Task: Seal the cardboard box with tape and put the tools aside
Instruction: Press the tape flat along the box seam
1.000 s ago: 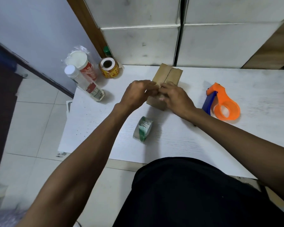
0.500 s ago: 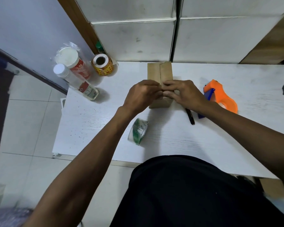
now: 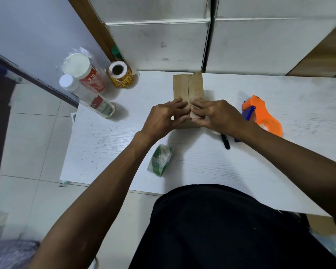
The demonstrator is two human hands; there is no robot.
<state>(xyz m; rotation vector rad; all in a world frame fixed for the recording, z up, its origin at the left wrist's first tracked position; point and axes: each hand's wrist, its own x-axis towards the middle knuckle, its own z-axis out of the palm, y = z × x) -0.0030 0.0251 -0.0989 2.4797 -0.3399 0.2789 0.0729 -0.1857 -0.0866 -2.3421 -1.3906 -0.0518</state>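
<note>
A small cardboard box (image 3: pixel 188 90) stands on the white desk (image 3: pixel 202 167), toward its far edge, with its two top flaps folded shut and meeting along a seam that runs away from the person. The left hand (image 3: pixel 164 118) lies on the near end of the left flap and the right hand (image 3: pixel 214 113) on the near end of the right flap; the fingertips of both meet at the seam, pressing the flaps down. Each grip is a flat, spread-finger press with the thumb against the near side of the box, so neither hand closes around anything.

A roll of clear tape with green print (image 3: pixel 160 161) stands on edge on the desk, near the left forearm and closer to the person than the box. An orange tape dispenser with a blue handle (image 3: pixel 263 115) lies to the right of the box, partly behind the right wrist. A black pen (image 3: pixel 225 141) lies on the desk just under the right wrist. At the far left corner stand a clear bottle with a white cap (image 3: pixel 85 94), a red-labelled can wrapped in plastic (image 3: pixel 84 71) and a yellow label roll (image 3: pixel 120 74).
</note>
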